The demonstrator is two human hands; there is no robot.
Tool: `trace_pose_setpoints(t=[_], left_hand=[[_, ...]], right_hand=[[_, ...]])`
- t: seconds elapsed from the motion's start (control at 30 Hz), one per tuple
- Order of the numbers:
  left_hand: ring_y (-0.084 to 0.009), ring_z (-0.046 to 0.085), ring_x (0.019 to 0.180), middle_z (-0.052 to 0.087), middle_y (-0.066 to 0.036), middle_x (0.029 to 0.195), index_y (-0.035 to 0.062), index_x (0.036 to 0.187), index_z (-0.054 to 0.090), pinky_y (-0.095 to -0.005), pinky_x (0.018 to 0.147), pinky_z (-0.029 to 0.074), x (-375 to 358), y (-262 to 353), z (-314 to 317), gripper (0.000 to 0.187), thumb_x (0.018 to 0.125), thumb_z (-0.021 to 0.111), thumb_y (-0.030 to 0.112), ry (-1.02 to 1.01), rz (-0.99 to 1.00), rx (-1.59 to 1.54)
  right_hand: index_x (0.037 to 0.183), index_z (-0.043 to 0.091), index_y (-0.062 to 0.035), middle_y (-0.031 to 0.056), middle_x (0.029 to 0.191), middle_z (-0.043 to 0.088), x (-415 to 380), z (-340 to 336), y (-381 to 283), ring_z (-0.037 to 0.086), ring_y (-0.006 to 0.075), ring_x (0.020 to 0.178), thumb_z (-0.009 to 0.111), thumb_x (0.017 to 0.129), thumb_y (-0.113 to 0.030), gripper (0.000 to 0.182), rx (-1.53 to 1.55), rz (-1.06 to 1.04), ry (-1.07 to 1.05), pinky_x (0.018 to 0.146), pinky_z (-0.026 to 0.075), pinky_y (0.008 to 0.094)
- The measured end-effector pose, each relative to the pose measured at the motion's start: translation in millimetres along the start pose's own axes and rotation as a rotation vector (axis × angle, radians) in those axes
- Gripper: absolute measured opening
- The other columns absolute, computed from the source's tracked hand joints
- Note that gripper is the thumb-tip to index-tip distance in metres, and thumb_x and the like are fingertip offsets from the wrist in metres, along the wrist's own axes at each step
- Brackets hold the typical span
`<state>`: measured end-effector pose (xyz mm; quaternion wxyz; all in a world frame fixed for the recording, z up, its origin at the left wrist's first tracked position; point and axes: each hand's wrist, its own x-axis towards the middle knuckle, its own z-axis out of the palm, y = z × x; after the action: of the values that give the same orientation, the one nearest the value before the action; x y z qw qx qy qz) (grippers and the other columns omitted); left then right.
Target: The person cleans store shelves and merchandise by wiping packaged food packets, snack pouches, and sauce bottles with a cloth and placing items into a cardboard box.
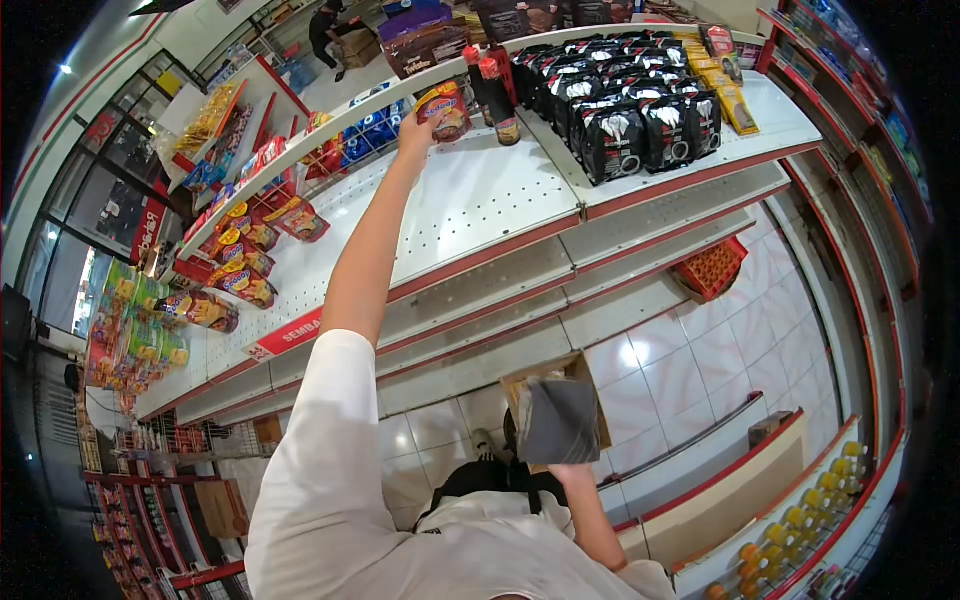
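Note:
My left hand (421,130) reaches across the top shelf (470,200), its fingers closed on the left edge of a red and yellow snack pouch (445,110). Just right of that pouch stand two dark bottles (497,105) with red caps. Low in front of my body, my right hand (572,476) grips the near side of an open cardboard box (603,420). A dark grey flat piece (560,415) lies over the box's opening; whatever is under it is hidden. My right fingers are partly covered by the box.
Black pouches (645,120) stand in rows at the shelf's right. More red pouches (240,270) and green-lidded tubs (140,325) line its left end. A red basket (712,268) sits on the tiled floor. Yellow-capped bottles (810,505) stand on the right shelf. Another person (328,35) is far back.

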<state>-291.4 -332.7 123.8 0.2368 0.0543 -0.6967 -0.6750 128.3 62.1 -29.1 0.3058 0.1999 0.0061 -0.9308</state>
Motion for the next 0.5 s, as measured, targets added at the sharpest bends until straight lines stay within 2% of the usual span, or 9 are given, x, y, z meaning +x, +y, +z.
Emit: trace_pose_setpoints(t=[0.1, 0.13, 0.23, 0.27, 0.33, 0.4, 0.43, 0.47, 0.5], left_hand=[[-0.0177, 0.064, 0.084, 0.065, -0.009, 0.103, 0.0016, 0.115, 0.056, -0.0327, 0.066, 0.054, 1, 7, -1, 0.034, 0.085, 0.067, 0.014, -0.073, -0.068, -0.014], [-0.0186, 0.063, 0.087, 0.063, -0.010, 0.105, 0.0014, 0.116, 0.055, -0.0327, 0.071, 0.053, 2, 10, -4, 0.038, 0.083, 0.069, 0.013, -0.086, -0.122, 0.035], [-0.0197, 0.060, 0.096, 0.062, -0.011, 0.105, 0.0011, 0.116, 0.055, -0.0328, 0.080, 0.050, 0, 6, -18, 0.041, 0.078, 0.071, 0.011, -0.099, 0.001, 0.133], [-0.0197, 0.060, 0.096, 0.062, -0.011, 0.105, 0.0011, 0.116, 0.055, -0.0328, 0.080, 0.050, -9, 1, -26, 0.041, 0.078, 0.071, 0.011, -0.096, -0.013, 0.139], [-0.0219, 0.057, 0.100, 0.062, -0.010, 0.103, 0.0032, 0.112, 0.058, -0.0338, 0.089, 0.045, -54, 21, -37, 0.043, 0.071, 0.071, 0.005, 0.148, 0.132, 0.293], [-0.0238, 0.055, 0.100, 0.061, -0.010, 0.104, 0.0060, 0.107, 0.061, -0.0351, 0.091, 0.042, -106, 61, -66, 0.043, 0.066, 0.070, 0.003, 0.019, 0.507, 0.774], [-0.0261, 0.054, 0.101, 0.059, -0.009, 0.107, 0.0074, 0.103, 0.063, -0.0370, 0.093, 0.040, -131, 94, -79, 0.040, 0.064, 0.070, 0.003, 0.041, 0.590, 1.034], [-0.0264, 0.052, 0.106, 0.059, -0.009, 0.106, 0.0079, 0.110, 0.059, -0.0419, 0.094, 0.038, -145, 119, -94, 0.047, 0.065, 0.069, 0.005, 0.088, 0.642, 1.281], [-0.0273, 0.052, 0.106, 0.059, -0.009, 0.105, 0.0082, 0.114, 0.056, -0.0451, 0.094, 0.037, -155, 126, -113, 0.050, 0.066, 0.069, 0.005, 0.216, 0.585, 1.514]], right_hand=[[0.139, 0.039, -0.0080, 0.0072, 0.142, 0.042, -5, -11, 3, 0.039, 0.0232, 0.130, 0.032, 0.099, -0.035, 0.049, -0.165, -0.034, 0.003, 0.111, 0.027, 0.0374], [0.139, 0.038, -0.0083, 0.0070, 0.142, 0.042, -4, -12, 4, 0.039, 0.0231, 0.130, 0.032, 0.099, -0.035, 0.049, -0.093, -0.011, 0.022, 0.111, 0.027, 0.0373], [0.139, 0.038, -0.0086, 0.0071, 0.142, 0.042, 4, -13, 6, 0.040, 0.0232, 0.129, 0.033, 0.098, -0.035, 0.049, -0.013, 0.037, 0.040, 0.111, 0.027, 0.0374], [0.139, 0.039, -0.0087, 0.0074, 0.141, 0.043, 5, -14, 8, 0.041, 0.0234, 0.128, 0.033, 0.098, -0.035, 0.049, -0.004, 0.061, 0.042, 0.111, 0.028, 0.0375], [0.139, 0.039, -0.0087, 0.0077, 0.140, 0.044, 12, -14, 10, 0.041, 0.0236, 0.128, 0.034, 0.098, -0.034, 0.048, -0.003, 0.073, 0.035, 0.110, 0.028, 0.0380], [0.138, 0.040, -0.0089, 0.0082, 0.138, 0.046, 18, -12, 9, 0.043, 0.0248, 0.126, 0.034, 0.098, -0.033, 0.047, 0.049, 0.104, 0.033, 0.110, 0.029, 0.0394], [0.138, 0.040, -0.0089, 0.0082, 0.138, 0.046, 20, -13, 9, 0.043, 0.0248, 0.126, 0.034, 0.098, -0.033, 0.047, 0.061, 0.106, 0.035, 0.110, 0.029, 0.0394], [0.138, 0.040, -0.0091, 0.0081, 0.138, 0.046, 23, -15, 9, 0.044, 0.0250, 0.126, 0.034, 0.098, -0.034, 0.048, 0.041, 0.119, 0.046, 0.109, 0.030, 0.0397], [0.139, 0.040, -0.0093, 0.0081, 0.139, 0.046, 23, -17, 11, 0.044, 0.0252, 0.125, 0.034, 0.098, -0.034, 0.048, 0.021, 0.132, 0.060, 0.109, 0.030, 0.0400]])
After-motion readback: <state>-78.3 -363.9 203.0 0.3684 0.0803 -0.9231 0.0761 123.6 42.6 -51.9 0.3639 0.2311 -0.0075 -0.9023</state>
